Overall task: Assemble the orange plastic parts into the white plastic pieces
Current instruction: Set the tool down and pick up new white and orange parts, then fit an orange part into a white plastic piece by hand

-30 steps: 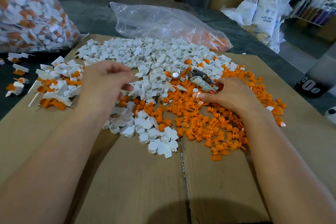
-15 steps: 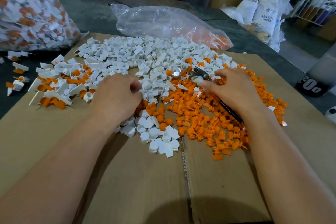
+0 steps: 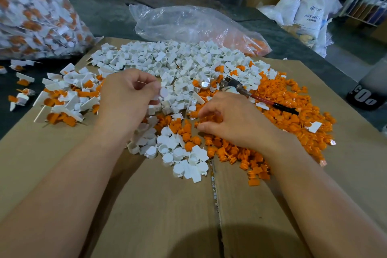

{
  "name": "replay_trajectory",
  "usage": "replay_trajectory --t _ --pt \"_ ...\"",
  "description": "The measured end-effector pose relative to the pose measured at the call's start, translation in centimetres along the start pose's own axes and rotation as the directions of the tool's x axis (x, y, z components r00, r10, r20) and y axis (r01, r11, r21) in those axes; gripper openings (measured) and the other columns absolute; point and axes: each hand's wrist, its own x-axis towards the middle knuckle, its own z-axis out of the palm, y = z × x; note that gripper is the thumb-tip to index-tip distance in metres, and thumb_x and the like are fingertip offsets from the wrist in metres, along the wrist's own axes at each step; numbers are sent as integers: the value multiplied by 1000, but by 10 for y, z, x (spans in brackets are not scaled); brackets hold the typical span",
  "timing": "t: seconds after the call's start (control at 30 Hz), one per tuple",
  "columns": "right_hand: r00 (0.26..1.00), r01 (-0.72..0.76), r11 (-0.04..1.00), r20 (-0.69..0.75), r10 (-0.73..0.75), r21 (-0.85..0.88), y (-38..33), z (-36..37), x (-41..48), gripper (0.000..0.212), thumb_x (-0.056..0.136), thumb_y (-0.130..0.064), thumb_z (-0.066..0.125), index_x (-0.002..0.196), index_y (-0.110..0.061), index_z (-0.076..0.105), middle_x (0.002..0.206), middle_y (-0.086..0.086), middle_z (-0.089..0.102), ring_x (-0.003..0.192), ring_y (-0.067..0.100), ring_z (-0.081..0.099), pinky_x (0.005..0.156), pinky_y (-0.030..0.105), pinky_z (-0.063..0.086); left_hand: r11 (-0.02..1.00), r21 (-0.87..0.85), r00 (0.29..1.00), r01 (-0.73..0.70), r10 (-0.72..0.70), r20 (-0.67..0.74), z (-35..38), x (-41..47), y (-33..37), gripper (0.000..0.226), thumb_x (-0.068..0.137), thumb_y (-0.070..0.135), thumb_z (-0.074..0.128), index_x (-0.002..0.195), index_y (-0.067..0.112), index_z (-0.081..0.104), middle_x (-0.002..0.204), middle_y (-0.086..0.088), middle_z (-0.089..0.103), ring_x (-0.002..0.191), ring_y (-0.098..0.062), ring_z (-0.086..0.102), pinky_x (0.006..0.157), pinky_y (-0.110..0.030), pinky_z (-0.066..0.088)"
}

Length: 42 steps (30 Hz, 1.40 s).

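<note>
At the far left the heap of finished pieces (image 3: 67,100), white with orange pressed in, lies on the cardboard (image 3: 52,163). A second ago our left hand (image 3: 129,98) was over by that heap; now it sits further right and pinches a single white piece (image 3: 163,91) between thumb and fingertips, at the near edge of the white pile (image 3: 184,63). Moving right, our right hand (image 3: 236,120) has let go of the hammer (image 3: 247,92), which lies free on the orange parts (image 3: 293,109) just beyond the knuckles. Its fingers curl down into the near side of the orange heap, and we cannot tell whether they grip a part yet. We judge that a fresh pairing is starting: the white piece is ready, the orange insert still to be picked
</note>
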Motion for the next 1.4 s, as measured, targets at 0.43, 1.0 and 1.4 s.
replay_trajectory --t 0.43,1.0,1.4 --pt "998 11 1000 67 -10 -8 -5 6 2 13 85 -25 64 96 -24 58 91 -9 42 89 7 40 72 24 34 901 -340 938 269 -165 303 3 -4 8 20 79 -13 59 78 6 63 61 -6 70 59 -14 69 52 -16 53" --pt "930 156 824 -362 62 544 -19 3 -3 22 85 -8 62 90 -29 63 78 -21 57 72 -6 55 66 11 46 955 -276 942 108 -10 335 9 -13 11 26 78 -16 59 71 9 66 58 0 69 57 -12 68 59 -17 55" --pt "908 130 815 -399 131 564 -24 3 -4 32 79 -9 69 74 -37 54 70 -12 58 66 1 55 59 9 43 952 -298 932 75 39 361 9 -14 14 40 66 -13 69 86 22 68 65 12 70 62 -1 66 59 -11 50"
